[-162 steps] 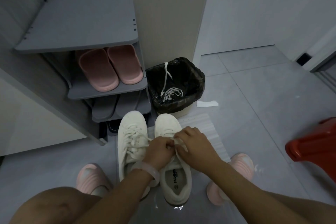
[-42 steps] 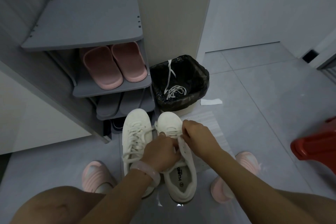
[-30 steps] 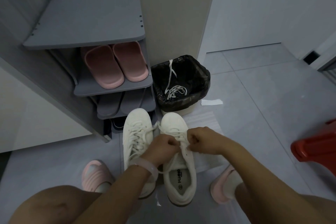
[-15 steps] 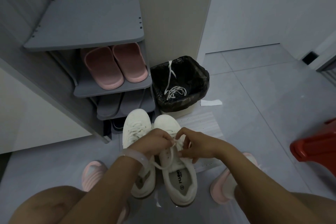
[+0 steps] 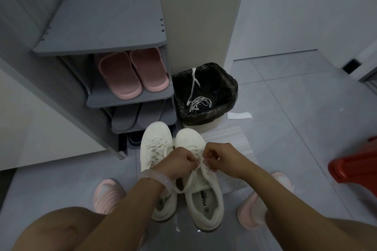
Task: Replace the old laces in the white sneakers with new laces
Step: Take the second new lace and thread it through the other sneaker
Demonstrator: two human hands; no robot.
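Two white sneakers stand side by side on the floor in front of me, toes pointing away. The left sneaker (image 5: 156, 144) is laced. Over the tongue of the right sneaker (image 5: 202, 195) my left hand (image 5: 177, 164) and my right hand (image 5: 220, 158) each pinch a part of its white lace (image 5: 188, 181), which hangs in a loop toward the heel opening. My hands hide the sneaker's upper eyelets. Old white laces (image 5: 199, 101) lie in the black-lined bin (image 5: 228, 87), one end draped over its rim.
A grey shoe rack (image 5: 102, 24) stands at the left with pink slippers (image 5: 132, 73) on a shelf. A white paper scrap (image 5: 238, 115) lies by the bin. A red stool (image 5: 355, 167) is at the right. My feet wear pink slippers (image 5: 108, 193).
Both hands have kept working the lace over the right sneaker's tongue. A loop of lace now hangs below my left hand; the sneakers have barely shifted.
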